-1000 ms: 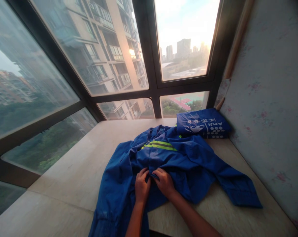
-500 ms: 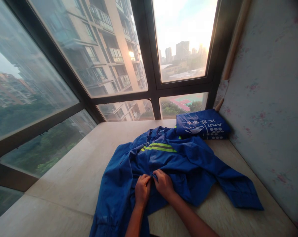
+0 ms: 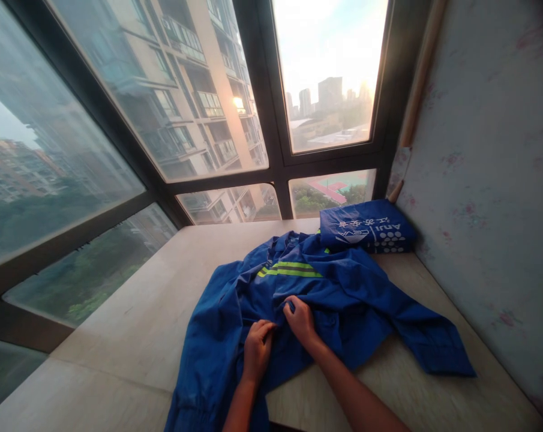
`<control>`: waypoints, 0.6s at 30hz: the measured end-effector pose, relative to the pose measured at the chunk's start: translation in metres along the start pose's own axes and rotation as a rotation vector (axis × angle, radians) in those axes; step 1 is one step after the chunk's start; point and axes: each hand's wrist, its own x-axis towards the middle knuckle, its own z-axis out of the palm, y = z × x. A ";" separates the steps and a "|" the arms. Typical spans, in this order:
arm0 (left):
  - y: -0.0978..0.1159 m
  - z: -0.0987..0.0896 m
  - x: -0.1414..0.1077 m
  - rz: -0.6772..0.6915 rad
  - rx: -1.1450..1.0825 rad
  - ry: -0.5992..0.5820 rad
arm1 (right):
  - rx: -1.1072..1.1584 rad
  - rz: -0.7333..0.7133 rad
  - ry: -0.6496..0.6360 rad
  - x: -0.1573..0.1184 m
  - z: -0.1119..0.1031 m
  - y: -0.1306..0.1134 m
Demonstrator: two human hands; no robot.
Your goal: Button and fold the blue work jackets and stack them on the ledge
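One blue jacket (image 3: 309,291) lies on the pale surface (image 3: 131,312), a little right of the middle, its collar at the far side and its hem near. Its two sleeves spread apart: one sleeve (image 3: 199,366) runs down to the near left, the other sleeve (image 3: 433,342) reaches out to the right. One band (image 3: 296,269) of yellow and grey stripes crosses the chest.

Two hands are at the jacket's front. The right hand (image 3: 300,320) has its grip drawn together, thumb and finger pinching a bit of the cloth. The left hand (image 3: 258,347), nearer and to the left, rests on the front with fingers bent toward the thumb; whether its grip has hold of cloth, I cannot tell.

One blue pack (image 3: 365,223) with white lettering sits at the far right, beside the flowered wall (image 3: 487,156).
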 end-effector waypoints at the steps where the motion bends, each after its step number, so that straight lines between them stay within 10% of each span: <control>1: -0.005 -0.005 -0.001 0.011 0.031 0.021 | 0.030 0.017 0.026 0.003 -0.011 0.004; 9: -0.017 -0.044 0.000 0.109 0.299 0.081 | 0.008 0.036 0.124 0.010 -0.089 0.008; 14: 0.012 -0.014 0.033 0.121 0.250 0.123 | -0.326 -0.391 -0.089 -0.010 -0.045 -0.039; 18: 0.009 0.014 0.066 0.085 0.153 0.113 | -0.382 -0.306 -0.172 0.001 -0.010 -0.031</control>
